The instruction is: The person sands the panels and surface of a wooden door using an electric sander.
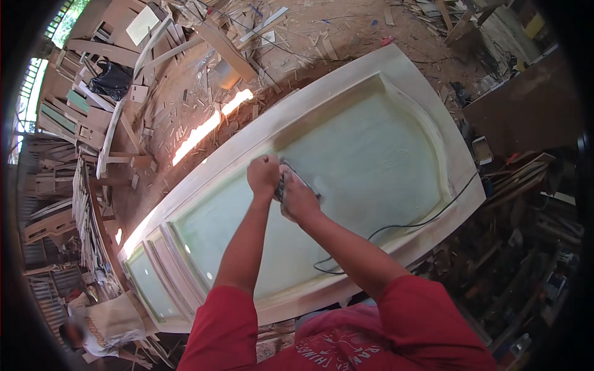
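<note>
Tool (279, 188) mostly covered by left hand (263, 176) and right hand (299, 198); kind unclear. Cord (427, 221) partly hidden behind right forearm (352, 250). Red shirt (433, 321) cut off by bottom edge. Other person's head (74, 334) blurred.

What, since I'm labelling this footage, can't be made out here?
All in the head view:
Handheld tool: body mostly covered by the right hand; underside hidden against the panelled door.
Left hand: its own back hides whether it grips the tool.
Black cable: the stretch behind the right forearm is hidden.
Shirt print: cut off by the bottom edge.
Black plastic bag: its folds hide any contents.
</note>
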A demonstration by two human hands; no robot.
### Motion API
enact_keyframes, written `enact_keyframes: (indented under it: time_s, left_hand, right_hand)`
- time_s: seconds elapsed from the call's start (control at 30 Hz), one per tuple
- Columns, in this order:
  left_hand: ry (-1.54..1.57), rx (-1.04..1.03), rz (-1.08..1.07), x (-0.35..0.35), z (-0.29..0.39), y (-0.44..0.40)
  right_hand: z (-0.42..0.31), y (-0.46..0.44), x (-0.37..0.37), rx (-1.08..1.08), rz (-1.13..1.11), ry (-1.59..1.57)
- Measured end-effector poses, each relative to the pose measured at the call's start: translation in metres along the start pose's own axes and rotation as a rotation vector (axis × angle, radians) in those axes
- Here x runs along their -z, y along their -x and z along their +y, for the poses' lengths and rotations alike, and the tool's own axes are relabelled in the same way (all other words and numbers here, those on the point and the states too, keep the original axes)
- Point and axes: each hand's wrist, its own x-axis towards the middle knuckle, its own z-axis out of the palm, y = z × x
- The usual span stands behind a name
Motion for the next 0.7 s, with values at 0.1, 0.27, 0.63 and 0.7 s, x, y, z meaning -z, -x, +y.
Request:
enact_keyframes:
  time_s: [0.1, 0.27, 0.63, 0.7]
  left_hand:
    - [-0.034, 0.008, 0.006, 0.002, -0.001, -0.031]
    - [-0.027, 0.002, 0.004, 0.000, -0.006, -0.055]
    - [-0.006, 0.027, -0.045, -0.031, 0.010, 0.139]
    - [0.072, 0.008, -0.057, -0.042, 0.013, 0.187]
  right_hand:
    - [-0.007, -0.029, -0.006, -0.010, -0.038, 0.002]
    - [-0.003, -0.056, -0.014, -0.074, -0.125, 0.051]
    - [0.070, 0.123, 0.016, -0.103, -0.056, -0.122]
    - [0.078, 0.170, 0.033, -0.156, -0.119, -0.071]
